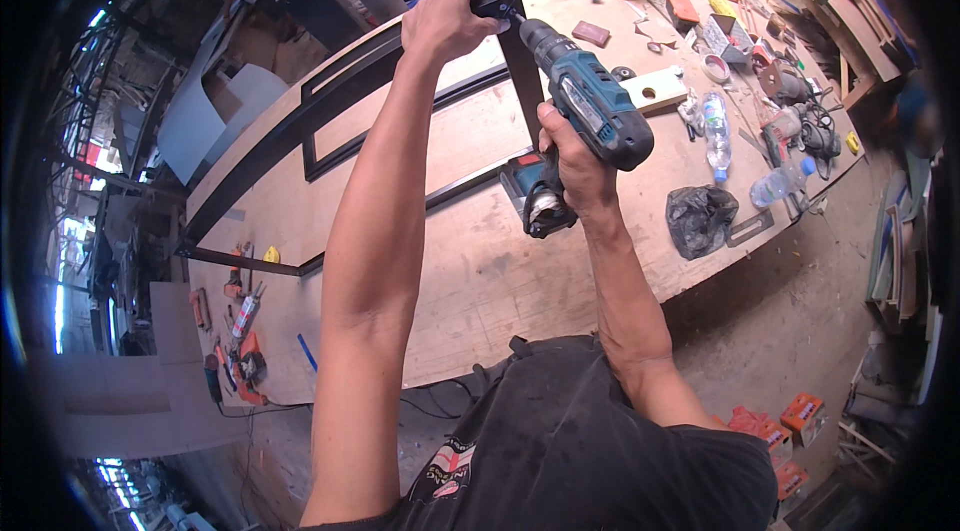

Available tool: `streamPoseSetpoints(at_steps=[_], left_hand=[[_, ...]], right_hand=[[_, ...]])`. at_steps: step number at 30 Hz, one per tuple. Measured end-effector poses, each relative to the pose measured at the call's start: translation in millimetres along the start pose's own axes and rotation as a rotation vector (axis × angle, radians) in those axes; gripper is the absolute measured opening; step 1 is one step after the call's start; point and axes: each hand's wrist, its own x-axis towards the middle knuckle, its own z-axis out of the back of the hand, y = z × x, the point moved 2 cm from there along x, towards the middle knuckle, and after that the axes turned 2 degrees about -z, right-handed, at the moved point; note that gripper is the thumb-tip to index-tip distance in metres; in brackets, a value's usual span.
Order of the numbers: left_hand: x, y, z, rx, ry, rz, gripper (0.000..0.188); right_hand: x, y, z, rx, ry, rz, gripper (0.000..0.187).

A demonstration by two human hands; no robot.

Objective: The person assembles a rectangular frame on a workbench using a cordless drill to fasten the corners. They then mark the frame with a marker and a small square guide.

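My right hand [577, 161] is wrapped round the grip of a teal and black cordless drill [590, 96]. The drill's chuck points up and left, its tip close to the corner of a black frame [285, 126] on the table. At that corner my left hand [440, 21] is closed over the frame's top, the fingers partly hidden behind it. A small dark bracket-like piece [497, 2] shows beside the left thumb, near the drill tip; whether the bit touches it I cannot tell. Another smaller black frame [310, 156] lies within the large one.
Plastic bottles [716, 136], a black plastic bag [701, 221] and an angle grinder [785, 81] crowd the table's right side. A pale board with a hole [655, 91] lies nearer the drill. At the left end are a sealant tube [246, 311] and orange tools [250, 361]. Orange boxes [803, 416] stand on the floor.
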Motion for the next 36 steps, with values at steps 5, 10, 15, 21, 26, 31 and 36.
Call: streamPoseSetpoints(at_steps=[5,10,15,21,26,31,36], left_hand=[[-1.4,-1.9,-0.9,-0.001,-0.001,0.005,0.051],[-3.2,-0.6,0.4,-0.005,-0.002,-0.001,0.05],[-3.2,-1.3,-0.7,0.019,-0.025,-0.001,0.049],[-4.1,-1.6,-1.3,0.022,-0.053,0.009,0.054],[-0.5,-0.2,-1.9,0.04,-0.017,0.015,0.053],[-0.3,-1.0,-0.2,0.023,0.008,0.019,0.052],[1.5,1.2,-0.1,0.011,0.002,0.009,0.053]], right_hand=[[1.1,4.5,0.8,0.092,0.005,-0.021,0.008],[-0.8,7.0,-0.7,0.054,-0.038,-0.027,0.013],[2.4,-2.4,5.1,0.081,-0.041,0.006,0.015],[2.1,2.4,2.4,0.143,-0.028,-0.041,0.016],[0.4,0.2,6.9,0.081,-0.028,-0.013,0.02],[1.0,-1.6,8.5,0.019,-0.01,0.033,0.019],[-0.8,0.6,5.3,0.066,-0.009,0.047,0.018]])
